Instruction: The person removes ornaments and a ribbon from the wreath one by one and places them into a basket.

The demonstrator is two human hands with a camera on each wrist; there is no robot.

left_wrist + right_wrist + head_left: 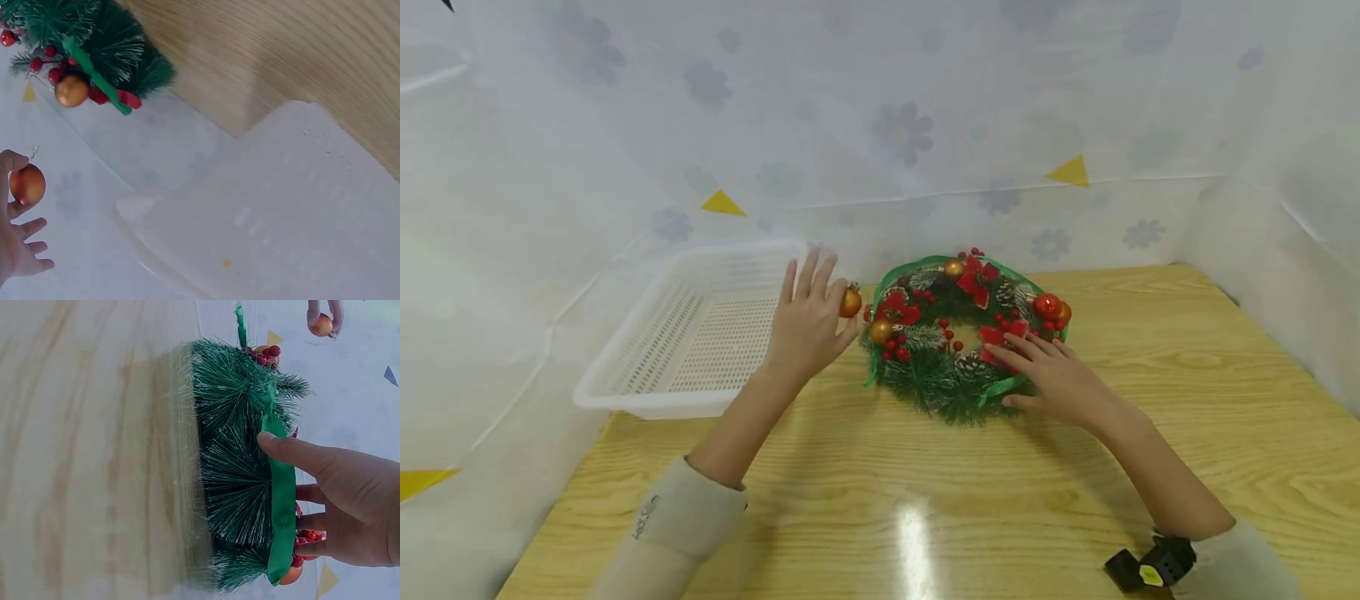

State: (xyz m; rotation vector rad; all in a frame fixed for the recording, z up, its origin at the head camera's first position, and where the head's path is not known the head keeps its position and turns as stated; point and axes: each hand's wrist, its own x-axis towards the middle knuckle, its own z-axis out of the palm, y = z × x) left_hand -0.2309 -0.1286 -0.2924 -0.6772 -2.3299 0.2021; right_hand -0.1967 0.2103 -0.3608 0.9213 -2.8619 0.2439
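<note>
My left hand (802, 333) pinches a small orange-gold bauble (850, 303) between thumb and index finger, the other fingers spread. The left wrist view shows the bauble (27, 185) with a thin wire loop on top. Right of it lies a green wreath (925, 379) with red flowers, red berries, pinecones and several gold and red baubles. My right hand (1063, 387) rests on the wreath's right front, fingers fairly straight over a red flower. In the right wrist view, its thumb touches the wreath's edge beside a green ribbon (284, 494).
A white perforated plastic basket (681, 406) stands on the left of the wooden table (865, 508), behind and beside my left arm. A pale flower-printed sheet (850, 125) with yellow triangles hangs behind and along the sides.
</note>
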